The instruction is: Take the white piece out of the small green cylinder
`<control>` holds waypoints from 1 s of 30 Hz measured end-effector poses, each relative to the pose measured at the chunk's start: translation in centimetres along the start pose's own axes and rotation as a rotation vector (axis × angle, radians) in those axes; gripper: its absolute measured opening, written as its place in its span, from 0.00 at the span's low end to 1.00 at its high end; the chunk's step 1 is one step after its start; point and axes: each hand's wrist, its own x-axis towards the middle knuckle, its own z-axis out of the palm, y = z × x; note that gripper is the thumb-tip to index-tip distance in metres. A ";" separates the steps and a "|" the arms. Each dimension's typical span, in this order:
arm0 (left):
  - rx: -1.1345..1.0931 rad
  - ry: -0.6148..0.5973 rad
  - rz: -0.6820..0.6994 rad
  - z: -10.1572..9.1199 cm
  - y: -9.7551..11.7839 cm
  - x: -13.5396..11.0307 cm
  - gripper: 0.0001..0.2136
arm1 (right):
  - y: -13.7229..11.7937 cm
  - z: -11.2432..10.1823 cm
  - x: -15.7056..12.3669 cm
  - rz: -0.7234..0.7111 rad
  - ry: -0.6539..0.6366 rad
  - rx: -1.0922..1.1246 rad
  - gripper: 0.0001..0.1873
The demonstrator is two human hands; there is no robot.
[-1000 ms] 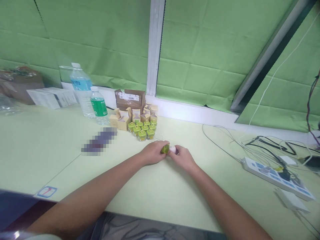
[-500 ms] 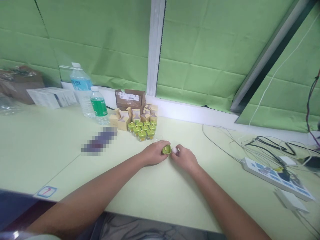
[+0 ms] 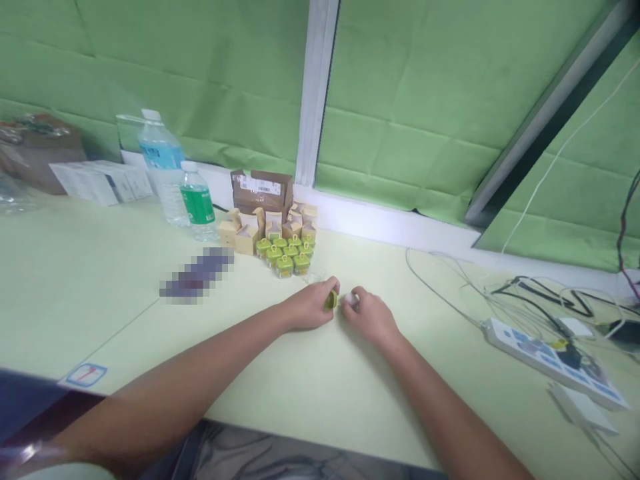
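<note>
My left hand [image 3: 311, 307] is closed round a small green-lidded container [image 3: 331, 301], whose lid is turned toward the right. Just to its right, my right hand [image 3: 371, 316] pinches a small whitish piece [image 3: 351, 300], too blurred to name. A narrow gap lies between the two hands, above the table [image 3: 320, 387]. Several similar green-lidded containers [image 3: 285, 266], clear below and with loops on top, stand grouped beyond my left hand. A faint, clear scrap [image 3: 315, 274] lies between that group and my left hand.
Opened small cardboard boxes [image 3: 247, 239] and a brown carton [image 3: 263, 193] stand behind the containers. Two water bottles [image 3: 199, 205] are to their left, near a pixelated dark object [image 3: 197, 273]. A power strip [image 3: 550, 360] with tangled cables occupies the right side.
The container in my left hand has turned, so its lid top shows more edge-on. Both hands keep nearly the same place. The camera view has shifted slightly.
</note>
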 end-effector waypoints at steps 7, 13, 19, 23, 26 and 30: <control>-0.008 -0.004 0.040 0.2 -0.3 0.1 0.16 | 0.2 -0.1 0.1 -0.025 -0.025 0.029 0.13; -0.008 -0.017 0.082 0.3 -0.7 0.1 0.15 | 0.2 -0.2 0.0 -0.032 -0.032 0.023 0.10; -0.004 -0.027 0.115 0.3 -0.5 0.4 0.14 | 0.4 -0.2 0.1 -0.041 -0.027 -0.008 0.09; 0.006 -0.033 0.120 0.4 -0.4 0.5 0.13 | 0.3 -0.3 0.0 -0.049 -0.034 -0.020 0.11; 0.000 -0.041 0.131 0.4 -0.4 0.5 0.12 | 0.2 -0.4 -0.1 -0.046 -0.049 -0.009 0.10; 0.001 -0.029 0.108 0.4 -0.4 0.5 0.13 | 0.2 -0.5 -0.1 -0.066 -0.030 -0.004 0.11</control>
